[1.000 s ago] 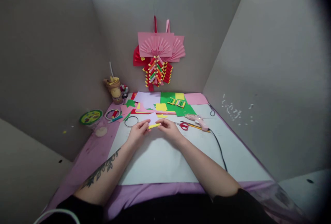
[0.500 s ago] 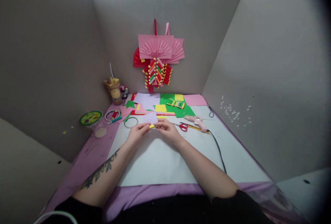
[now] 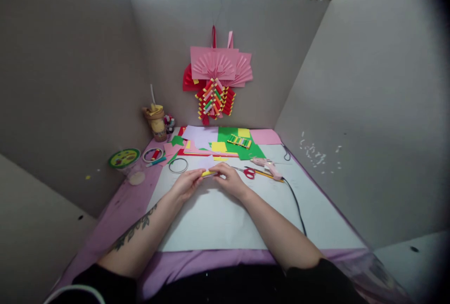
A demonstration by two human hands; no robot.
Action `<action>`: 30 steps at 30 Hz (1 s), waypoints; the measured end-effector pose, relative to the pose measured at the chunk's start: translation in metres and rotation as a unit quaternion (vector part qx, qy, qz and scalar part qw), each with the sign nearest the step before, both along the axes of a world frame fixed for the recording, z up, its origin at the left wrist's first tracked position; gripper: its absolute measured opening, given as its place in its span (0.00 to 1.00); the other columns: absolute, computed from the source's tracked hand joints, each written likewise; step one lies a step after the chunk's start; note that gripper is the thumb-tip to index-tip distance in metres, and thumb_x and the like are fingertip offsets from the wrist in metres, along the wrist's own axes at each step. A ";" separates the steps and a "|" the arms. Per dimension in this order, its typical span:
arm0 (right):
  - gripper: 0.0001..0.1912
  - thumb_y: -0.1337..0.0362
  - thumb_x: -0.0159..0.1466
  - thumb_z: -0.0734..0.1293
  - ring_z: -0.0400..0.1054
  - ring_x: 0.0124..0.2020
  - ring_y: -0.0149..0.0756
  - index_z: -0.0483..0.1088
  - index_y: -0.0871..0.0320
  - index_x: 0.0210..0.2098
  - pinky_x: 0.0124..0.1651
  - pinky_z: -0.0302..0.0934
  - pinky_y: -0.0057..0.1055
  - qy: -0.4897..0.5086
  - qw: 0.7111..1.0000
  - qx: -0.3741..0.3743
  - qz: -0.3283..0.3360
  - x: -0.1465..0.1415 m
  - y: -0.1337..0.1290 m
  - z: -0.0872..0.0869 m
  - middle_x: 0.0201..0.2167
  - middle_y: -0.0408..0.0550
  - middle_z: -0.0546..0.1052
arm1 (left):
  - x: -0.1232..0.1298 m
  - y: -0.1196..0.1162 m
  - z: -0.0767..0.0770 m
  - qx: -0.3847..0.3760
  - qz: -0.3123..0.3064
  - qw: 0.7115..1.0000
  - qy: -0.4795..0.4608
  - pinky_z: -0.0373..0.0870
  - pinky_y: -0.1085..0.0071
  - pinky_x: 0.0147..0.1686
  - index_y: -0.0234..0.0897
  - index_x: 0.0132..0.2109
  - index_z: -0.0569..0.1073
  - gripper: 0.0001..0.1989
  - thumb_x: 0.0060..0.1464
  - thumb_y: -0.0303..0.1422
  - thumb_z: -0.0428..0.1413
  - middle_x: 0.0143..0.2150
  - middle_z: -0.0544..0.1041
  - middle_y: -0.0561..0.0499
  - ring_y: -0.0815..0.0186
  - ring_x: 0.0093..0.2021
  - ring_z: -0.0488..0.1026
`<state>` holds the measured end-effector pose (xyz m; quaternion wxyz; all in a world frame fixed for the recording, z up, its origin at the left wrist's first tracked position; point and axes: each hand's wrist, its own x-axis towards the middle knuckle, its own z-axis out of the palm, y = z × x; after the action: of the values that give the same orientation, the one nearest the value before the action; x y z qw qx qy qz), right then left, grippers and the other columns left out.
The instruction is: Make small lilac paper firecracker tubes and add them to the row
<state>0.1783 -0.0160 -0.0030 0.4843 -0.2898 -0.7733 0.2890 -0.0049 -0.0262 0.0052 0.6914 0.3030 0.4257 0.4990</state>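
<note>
Between my two hands is a short yellow rod (image 3: 208,173), with a lilac sheet of paper (image 3: 206,161) rising behind it. My left hand (image 3: 189,184) pinches the rod's left end, and my right hand (image 3: 228,179) holds the right end from above. A paler strip shows along the rod's underside. My fingers cover both ends, so I cannot tell exactly what kind of rod it is. Red-handled scissors (image 3: 249,173) lie just right of my right hand, and a thin dark ring (image 3: 178,166) lies beyond my left.
A pink glue gun (image 3: 272,168) with a black cord rests at the right, near pencils (image 3: 263,174). Coloured sheets and a row of small paper rolls (image 3: 239,141) lie at the back. Tape (image 3: 152,155) and a lidded tub (image 3: 123,159) stand left. Paper decorations (image 3: 214,65) hang on the back panel.
The lilac paper stands lower behind the yellow rod, and more of the rod shows between my fingers. Both hands remain in nearly the same place.
</note>
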 end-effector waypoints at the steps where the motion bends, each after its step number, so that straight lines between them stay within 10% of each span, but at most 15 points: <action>1: 0.15 0.73 0.56 0.64 0.67 0.38 0.35 0.74 0.54 0.41 0.41 0.63 0.34 -0.003 1.000 0.002 0.000 0.000 0.000 0.000 0.36 0.48 0.73 | 0.000 0.000 0.001 -0.001 -0.004 1.000 0.000 0.70 0.85 0.25 0.30 0.31 0.77 0.03 0.48 0.22 0.59 0.31 0.77 0.48 0.76 0.26 0.71; 11: 0.09 0.65 0.57 0.65 0.65 0.32 0.33 0.74 0.54 0.37 0.37 0.61 0.31 0.061 0.989 -0.099 -0.092 -0.002 0.003 -0.007 0.32 0.46 0.72 | -0.002 -0.007 0.003 0.168 -0.068 0.970 0.163 0.70 0.70 0.37 0.33 0.49 0.74 0.26 0.40 0.35 0.66 0.39 0.79 0.45 0.62 0.37 0.76; 30: 0.11 0.60 0.57 0.66 0.69 0.33 0.36 0.75 0.56 0.39 0.38 0.64 0.34 0.110 0.970 -0.133 -0.170 -0.011 -0.007 -0.009 0.33 0.48 0.76 | 0.000 -0.010 0.003 0.217 0.033 0.938 0.270 0.70 0.69 0.34 0.31 0.44 0.75 0.20 0.45 0.39 0.60 0.31 0.80 0.44 0.62 0.32 0.76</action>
<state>0.1674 -0.0226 -0.0122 0.5657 -0.4450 -0.6091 0.3331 -0.0051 -0.0361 0.0083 0.4510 0.5547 0.4873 0.5013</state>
